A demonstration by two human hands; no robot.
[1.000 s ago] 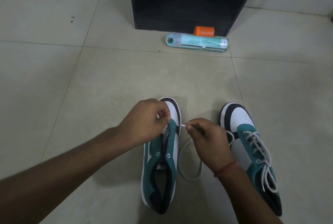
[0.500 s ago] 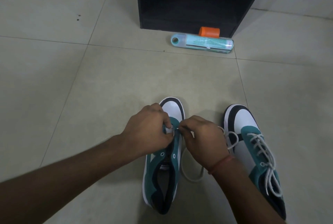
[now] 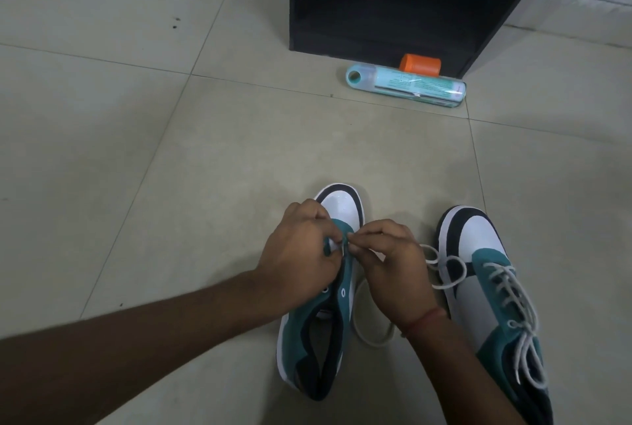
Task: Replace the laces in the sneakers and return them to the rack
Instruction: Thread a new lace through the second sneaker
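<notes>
The right sneaker (image 3: pixel 492 291) sits fully laced on the floor, while beside it the left hand (image 3: pixel 301 260) grips the left sneaker (image 3: pixel 328 294) and the right hand (image 3: pixel 386 267) pinches its lace (image 3: pixel 371 339) at the first eyelets, the rack (image 3: pixel 393 0) unfilled.

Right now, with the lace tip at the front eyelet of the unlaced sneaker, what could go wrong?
1. The right hand pinches only the tip of the white lace; it may slip or miss the eyelet, which the left hand partly hides.
2. The slack loop lies on the floor beside the unlaced sneaker, close to the laced sneaker, and might snag when pulled.
</notes>
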